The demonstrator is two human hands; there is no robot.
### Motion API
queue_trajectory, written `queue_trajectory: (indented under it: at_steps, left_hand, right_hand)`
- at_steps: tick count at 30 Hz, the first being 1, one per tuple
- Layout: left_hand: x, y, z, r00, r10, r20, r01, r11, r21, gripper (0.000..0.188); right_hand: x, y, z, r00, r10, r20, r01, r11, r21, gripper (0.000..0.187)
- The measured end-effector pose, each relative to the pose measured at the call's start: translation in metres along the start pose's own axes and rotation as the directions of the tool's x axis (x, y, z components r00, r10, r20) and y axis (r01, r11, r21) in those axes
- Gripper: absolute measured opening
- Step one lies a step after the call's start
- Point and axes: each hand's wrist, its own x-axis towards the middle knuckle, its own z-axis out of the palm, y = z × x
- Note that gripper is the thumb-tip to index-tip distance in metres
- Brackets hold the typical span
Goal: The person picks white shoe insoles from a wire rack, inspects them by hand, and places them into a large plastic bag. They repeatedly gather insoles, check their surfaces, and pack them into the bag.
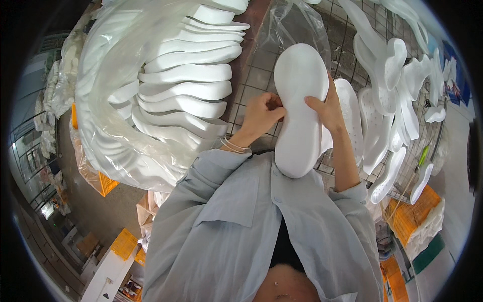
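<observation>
A white foam shoe sole (301, 113) stands lengthwise in front of my chest, its broad smooth face toward me. My right hand (326, 104) grips its right edge, thumb on the face at the narrow middle and fingers behind. At the left edge, my left hand (264, 113) has its fingers curled in a pinch against the sole's side; whether a small bit is between them I cannot tell. Close on the left, a large clear plastic bag (113, 85) holds many stacked white soles (188, 90). More white soles (372, 113), some with small holes, lie to the right.
Beneath the sole is a wire grid (251, 83) with a thin clear plastic sheet (289, 20) at its far side. Orange crates (415, 211) stand at the lower right, and another orange crate (123, 244) is at the lower left by a white table (105, 274).
</observation>
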Motion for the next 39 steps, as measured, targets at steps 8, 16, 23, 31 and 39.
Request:
queue_trajectory:
  at_steps: [8,16,23,31,39]
  left_hand:
    - [0.002,-0.001,-0.010,0.995,0.042,0.095,-0.062,0.973,0.221,0.014]
    - [-0.038,0.006,-0.010,0.891,0.450,0.050,-0.426,0.796,0.430,0.027]
    - [-0.069,0.006,0.037,0.777,0.612,0.145,-0.579,0.607,0.544,0.047]
    - [-0.077,-0.009,0.030,0.817,0.562,0.130,-0.535,0.654,0.536,0.046]
    - [-0.078,-0.007,0.029,0.702,0.696,0.151,-0.655,0.548,0.520,0.050]
  right_hand:
    - [0.000,-0.002,0.001,1.000,0.004,0.013,-0.004,1.000,-0.014,0.106]
    - [0.001,-0.009,0.007,0.999,-0.048,0.008,0.048,0.978,-0.205,0.105]
    - [-0.004,-0.015,0.019,0.998,0.020,0.052,-0.005,0.963,-0.270,0.108]
    - [-0.003,-0.011,0.037,0.998,0.022,0.064,0.007,0.903,-0.429,0.110]
    - [-0.004,-0.007,0.038,0.999,-0.011,0.051,0.033,0.896,-0.443,0.109]
